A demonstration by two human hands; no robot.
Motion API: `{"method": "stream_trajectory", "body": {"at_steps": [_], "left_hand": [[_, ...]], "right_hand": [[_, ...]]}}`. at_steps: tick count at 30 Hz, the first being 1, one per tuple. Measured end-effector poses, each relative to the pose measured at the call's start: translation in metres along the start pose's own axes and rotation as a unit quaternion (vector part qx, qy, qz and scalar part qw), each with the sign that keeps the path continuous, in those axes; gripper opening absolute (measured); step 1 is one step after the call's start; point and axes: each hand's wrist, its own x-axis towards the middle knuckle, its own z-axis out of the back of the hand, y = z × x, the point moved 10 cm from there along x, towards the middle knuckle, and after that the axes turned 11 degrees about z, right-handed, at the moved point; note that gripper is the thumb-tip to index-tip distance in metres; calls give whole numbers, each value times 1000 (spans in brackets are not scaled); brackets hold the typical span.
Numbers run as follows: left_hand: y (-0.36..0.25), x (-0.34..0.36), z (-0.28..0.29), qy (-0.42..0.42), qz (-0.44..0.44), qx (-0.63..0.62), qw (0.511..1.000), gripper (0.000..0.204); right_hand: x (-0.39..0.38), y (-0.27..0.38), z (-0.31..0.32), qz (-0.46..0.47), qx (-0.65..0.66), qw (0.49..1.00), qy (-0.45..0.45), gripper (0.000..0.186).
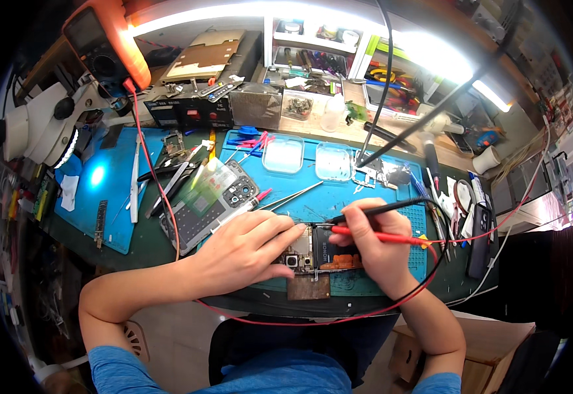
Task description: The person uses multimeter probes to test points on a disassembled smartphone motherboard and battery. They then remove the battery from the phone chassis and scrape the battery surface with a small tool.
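Observation:
An opened smartphone lies on the blue mat, its bare circuit board at the left and its black battery at the right. My left hand rests palm down at the board's left side, fingers stretched out, fingertips at its upper edge. In my right hand are two multimeter probes, a black probe and a red probe. Their tips point left toward the upper part of the phone; whether they touch it I cannot tell. Tweezers lie just above my left fingers.
A phone frame lies left of the tweezers. Two clear plastic boxes stand farther back. An orange multimeter hangs at upper left, its red lead crossing the bench. A microscope stands at the left; several tools lie at the right.

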Motion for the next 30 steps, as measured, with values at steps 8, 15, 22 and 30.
{"method": "stream_trajectory", "body": {"at_steps": [8,15,22,30], "left_hand": [[9,2,-14,35,15,3,999,85],[9,6,-13,44,29,-1,999,79],[11,10,-12,38,43,-3,998,78],[11,12,-13,44,50,-9,998,76]], "right_hand": [[4,-9,-10,36,-42,998,36,7],[4,-7,-12,39,-53,997,43,4],[7,-5,-18,74,-107,989,67,6],[6,-6,-15,73,-108,990,45,5]]}}
